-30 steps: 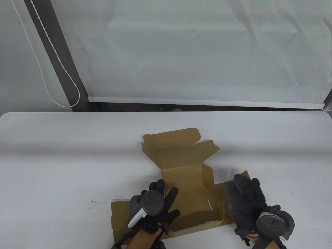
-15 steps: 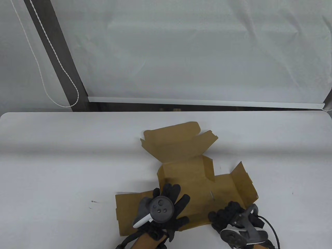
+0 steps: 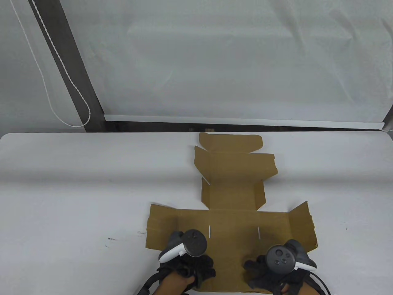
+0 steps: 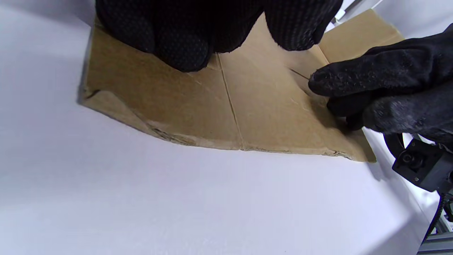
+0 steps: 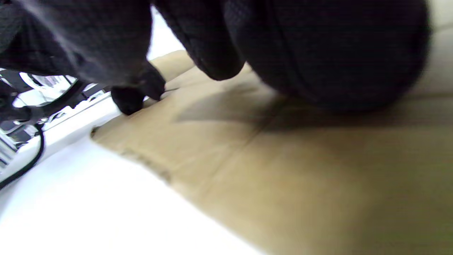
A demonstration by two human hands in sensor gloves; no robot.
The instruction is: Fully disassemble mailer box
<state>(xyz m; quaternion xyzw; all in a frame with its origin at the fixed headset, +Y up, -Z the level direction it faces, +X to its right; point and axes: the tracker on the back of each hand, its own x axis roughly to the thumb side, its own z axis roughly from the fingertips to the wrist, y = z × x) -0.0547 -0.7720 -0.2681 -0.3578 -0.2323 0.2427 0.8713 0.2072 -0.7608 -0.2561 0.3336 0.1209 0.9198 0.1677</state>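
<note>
The brown cardboard mailer box (image 3: 233, 221) lies unfolded in a cross shape on the white table (image 3: 76, 184). Its lid panel (image 3: 233, 166) and tuck flap (image 3: 230, 143) reach toward the far edge. The right side flap (image 3: 302, 215) still tilts up a little. My left hand (image 3: 187, 267) presses its fingers (image 4: 180, 46) down on the near panel (image 4: 247, 117). My right hand (image 3: 261, 270) presses its fingers (image 5: 318, 53) on the same panel (image 5: 283, 170), to the right. Neither hand grips an edge. The right hand also shows in the left wrist view (image 4: 371, 92).
A white looped cord (image 3: 46, 76) and a dark slanted post (image 3: 76, 61) hang behind the table's far left. A white blind rail (image 3: 245, 119) runs along the back. A black cable (image 5: 24, 163) trails off the table's near edge.
The box has turned square to me and spread out nearly flat, its raised walls and lid now down. Both hands have drawn back to the near panel and press on it.
</note>
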